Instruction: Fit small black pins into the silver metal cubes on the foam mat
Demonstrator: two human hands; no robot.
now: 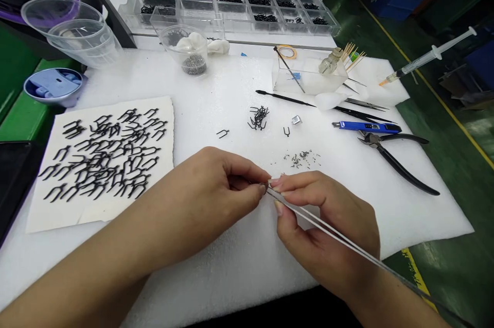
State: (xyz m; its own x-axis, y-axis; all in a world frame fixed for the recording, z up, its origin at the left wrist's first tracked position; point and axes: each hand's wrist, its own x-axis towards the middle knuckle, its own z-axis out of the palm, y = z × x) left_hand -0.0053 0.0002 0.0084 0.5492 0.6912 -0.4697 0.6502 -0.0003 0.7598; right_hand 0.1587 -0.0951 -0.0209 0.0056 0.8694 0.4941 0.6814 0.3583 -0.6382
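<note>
Near the middle of the white foam sheet [216, 287], my two hands meet at the fingertips. My left hand [208, 204] pinches a tiny dark piece [266, 184] between thumb and forefinger; most of it is hidden. My right hand [328, 225] is closed around a pair of long, thin silver-grey strands [328, 227], which run from the fingertips down to the lower right. Beyond the hands are a small heap of black fork-shaped pieces [259, 118], two single forked pieces [223, 133] and scattered tiny clippings [303, 158].
At left, white paper [46, 214] bears many black forked pieces. Blue-handled knife [366, 126], cutting pliers [401, 163] and tweezers [366, 104] lie at right. A syringe [428, 56] sticks up there. Behind stand a compartment box [231, 24], plastic cups [69, 34] and a tub [185, 50].
</note>
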